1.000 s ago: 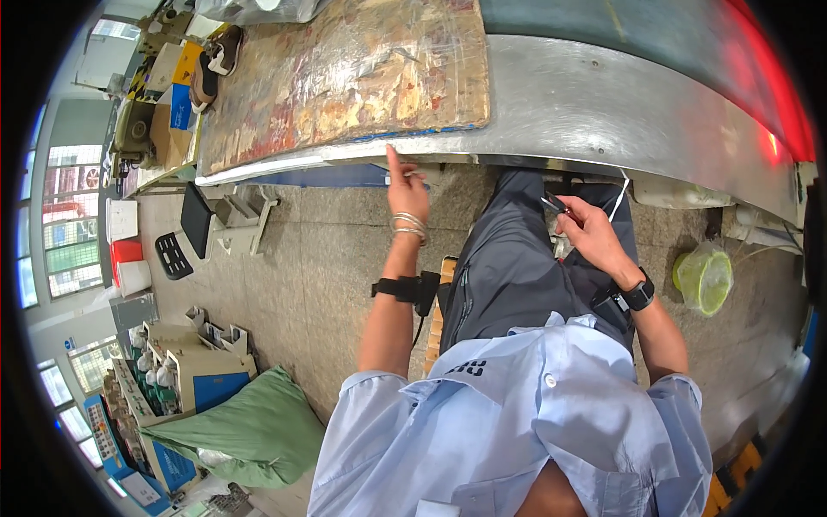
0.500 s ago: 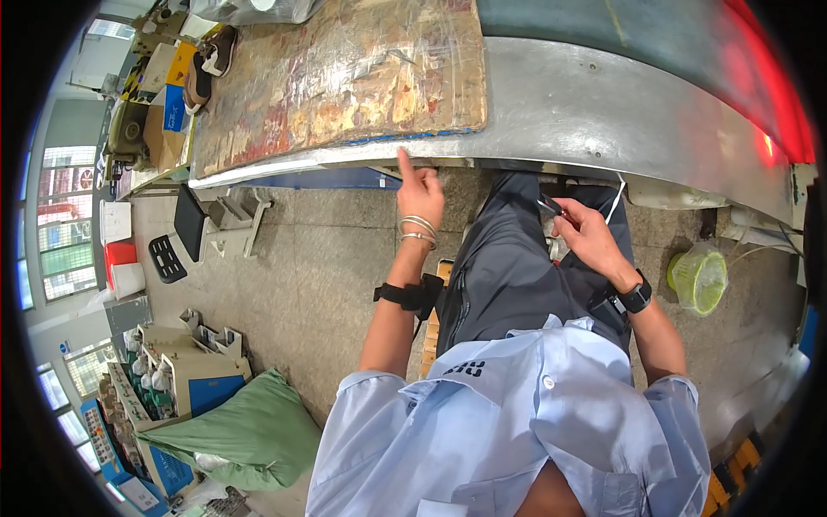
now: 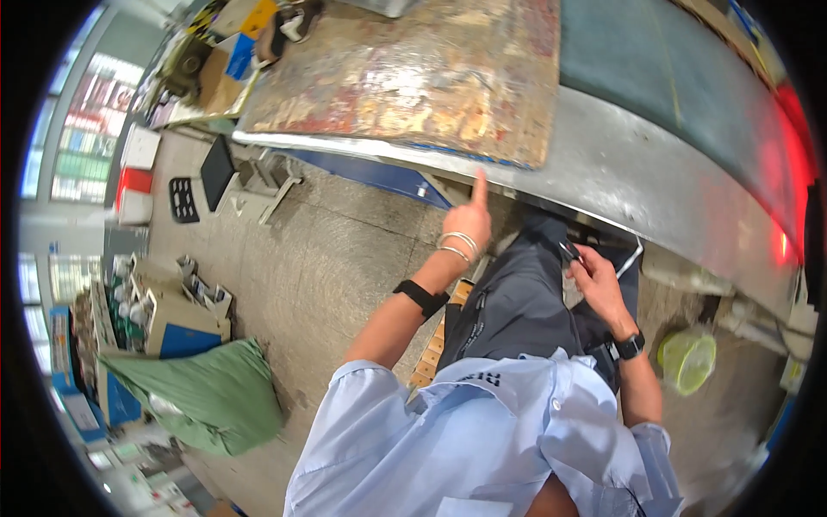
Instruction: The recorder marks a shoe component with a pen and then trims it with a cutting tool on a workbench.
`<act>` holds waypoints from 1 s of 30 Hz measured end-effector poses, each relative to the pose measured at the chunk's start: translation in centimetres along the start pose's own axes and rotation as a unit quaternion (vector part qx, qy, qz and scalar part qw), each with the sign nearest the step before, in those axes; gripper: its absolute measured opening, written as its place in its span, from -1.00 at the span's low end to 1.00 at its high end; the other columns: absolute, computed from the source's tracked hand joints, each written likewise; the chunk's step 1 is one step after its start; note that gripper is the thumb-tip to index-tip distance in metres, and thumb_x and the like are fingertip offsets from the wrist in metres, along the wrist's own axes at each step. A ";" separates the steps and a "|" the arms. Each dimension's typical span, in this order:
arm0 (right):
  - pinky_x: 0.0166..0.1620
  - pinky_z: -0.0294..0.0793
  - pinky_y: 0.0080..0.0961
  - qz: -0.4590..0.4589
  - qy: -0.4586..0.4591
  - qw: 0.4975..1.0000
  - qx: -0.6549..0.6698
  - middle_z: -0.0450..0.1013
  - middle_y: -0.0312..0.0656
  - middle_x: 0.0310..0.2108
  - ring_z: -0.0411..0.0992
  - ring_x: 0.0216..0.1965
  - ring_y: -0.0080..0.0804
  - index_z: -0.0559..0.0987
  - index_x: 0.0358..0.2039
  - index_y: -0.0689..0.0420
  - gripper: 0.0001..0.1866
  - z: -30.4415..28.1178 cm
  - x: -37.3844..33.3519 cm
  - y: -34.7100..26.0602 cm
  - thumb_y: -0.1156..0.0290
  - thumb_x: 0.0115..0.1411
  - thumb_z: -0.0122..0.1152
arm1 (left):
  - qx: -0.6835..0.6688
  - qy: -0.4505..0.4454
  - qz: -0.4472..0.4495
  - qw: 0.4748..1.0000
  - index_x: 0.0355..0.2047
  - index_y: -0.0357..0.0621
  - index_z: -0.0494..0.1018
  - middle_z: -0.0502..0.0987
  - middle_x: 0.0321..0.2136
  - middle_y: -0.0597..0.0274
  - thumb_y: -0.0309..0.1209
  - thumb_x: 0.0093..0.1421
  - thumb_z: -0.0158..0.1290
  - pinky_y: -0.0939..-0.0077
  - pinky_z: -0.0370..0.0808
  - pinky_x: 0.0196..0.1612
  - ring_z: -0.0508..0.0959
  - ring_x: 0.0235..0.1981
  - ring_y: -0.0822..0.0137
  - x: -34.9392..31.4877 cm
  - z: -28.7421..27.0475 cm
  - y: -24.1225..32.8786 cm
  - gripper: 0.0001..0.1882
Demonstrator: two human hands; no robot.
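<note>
My left hand [image 3: 469, 222] is held just below the near edge of the metal-topped workbench [image 3: 603, 164]. Its index finger points straight at that edge, the other fingers are curled, and nothing shows in it. Whether the fingertip touches the edge I cannot tell. Over my lap, my right hand [image 3: 596, 280] pinches a small, slim dark tool [image 3: 568, 251] with a shiny part; its exact kind is too small to make out. Above my left hand, a worn, stained board [image 3: 405, 77] lies on the bench.
A pair of brown shoes [image 3: 284, 33] sits beyond the board's left end. A grey-green belt or mat [image 3: 637, 60] runs along the bench's far right. On the floor stand a yellow-green bin [image 3: 687, 360] at right and a green sack [image 3: 202, 396] beside machines at left.
My view has turned, so the bench and board sit farther right and lower. My left hand keeps its pointing finger near the bench edge; my right hand still holds the small dark tool.
</note>
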State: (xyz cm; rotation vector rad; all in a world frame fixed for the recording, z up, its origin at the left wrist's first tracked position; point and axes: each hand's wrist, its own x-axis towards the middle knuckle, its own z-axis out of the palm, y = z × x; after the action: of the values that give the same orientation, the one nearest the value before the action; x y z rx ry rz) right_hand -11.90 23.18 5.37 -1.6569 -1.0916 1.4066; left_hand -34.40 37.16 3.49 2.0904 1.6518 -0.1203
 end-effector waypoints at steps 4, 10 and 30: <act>-0.50 0.24 -0.73 -0.002 -0.007 1.000 -0.016 0.42 -0.35 -0.54 0.27 -0.57 -0.72 0.41 -0.02 0.22 -0.67 0.1 -0.1 0.0 0.48 0.18 -0.02 | -0.083 0.022 0.093 0.992 0.29 0.10 -0.30 0.48 -0.63 -0.19 -0.45 0.11 -0.11 0.02 0.44 -0.47 0.49 -0.58 -0.16 -1.8 2.2 0.1 -0.19; -0.53 0.25 -0.73 0.015 0.000 1.000 -0.012 0.41 -0.35 -0.54 0.25 -0.59 -0.73 0.42 -0.02 0.20 -0.67 -0.4 -0.7 0.1 0.48 0.18 -0.03 | -0.281 0.137 0.115 0.943 0.02 -0.10 0.34 0.52 -0.29 -0.08 -0.42 0.12 -0.07 0.20 0.47 -0.19 0.52 -0.31 -0.07 -4.1 6.3 -0.3 -0.59; -0.52 0.24 -0.72 0.038 -0.007 0.997 -0.061 0.42 -0.35 -0.55 0.24 -0.60 -0.73 0.40 -0.03 0.27 -0.68 1.6 0.8 -1.9 0.51 0.18 -0.02 | 0.135 0.320 -0.152 0.925 0.13 -0.33 0.14 0.09 0.22 -0.02 -0.48 0.12 -0.14 0.24 -0.10 0.28 -0.01 0.28 0.13 7.8 -6.3 -19.7 -0.47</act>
State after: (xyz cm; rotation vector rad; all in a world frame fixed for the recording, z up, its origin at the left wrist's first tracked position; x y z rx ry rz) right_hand -13.71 24.65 6.50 -1.7946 -1.1538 1.4254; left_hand -52.12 50.02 0.34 2.1898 2.4668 0.2879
